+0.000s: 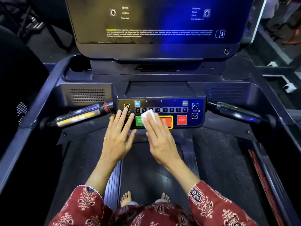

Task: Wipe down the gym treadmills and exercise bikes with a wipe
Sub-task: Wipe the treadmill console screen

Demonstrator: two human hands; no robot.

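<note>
Pressing white wipe (149,116) onto dark treadmill button panel (175,101) with flat right hand (160,141); left hand (120,134) spread, empty. Seemingly early: bikes remaining.

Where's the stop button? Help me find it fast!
Below the big screen sits a button panel between two handles. On its bottom row, right of the yellow-framed button, is the stop button: red, marked STOP, with no frame.

- Red garment (84,207) printed with pale leaf motifs, along the bottom edge.
- Small white box-like object (290,88) at far right; kind unclear.
- Dark bulk (21,110) at left, marked with white dots.
- Blurred figures (286,22) at upper right.
</note>
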